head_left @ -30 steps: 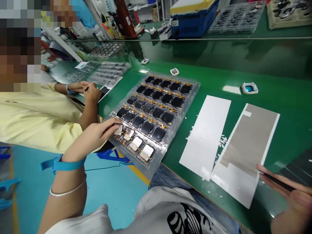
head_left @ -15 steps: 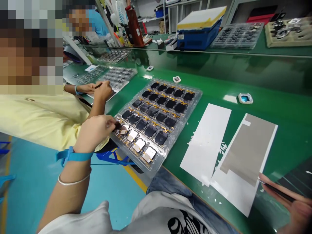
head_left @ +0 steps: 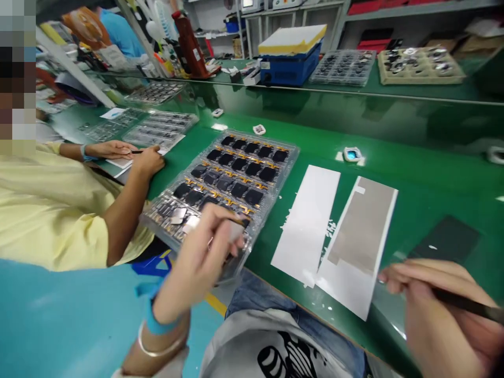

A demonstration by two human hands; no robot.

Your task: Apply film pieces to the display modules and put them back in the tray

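My left hand (head_left: 207, 249) is closed on a small square screen module (head_left: 235, 231), its pale face partly hidden by the fingers. It is held over the near right part of a clear plastic tray (head_left: 271, 215) with rows of black square modules and orange ribbon cables. A few pale-backed ones lie in the near row. My right hand (head_left: 441, 299) pinches dark tweezers (head_left: 466, 305), blurred, beside the right edge of a white sheet with a grey adhesive film (head_left: 364, 226). Left of it lies a plain white sheet (head_left: 309, 220).
A co-worker's hands (head_left: 144, 160) work to the left, near another clear tray (head_left: 165, 128). White scraps litter the green bench. A small white-framed part (head_left: 352, 154) lies beyond the sheets. A blue box (head_left: 289, 65) and a cream tray (head_left: 421, 73) stand on the back shelf.
My left hand has moved right from the tray's near left corner and now holds a module above the tray. My right hand has come further into view with the tweezers. The view has turned right.
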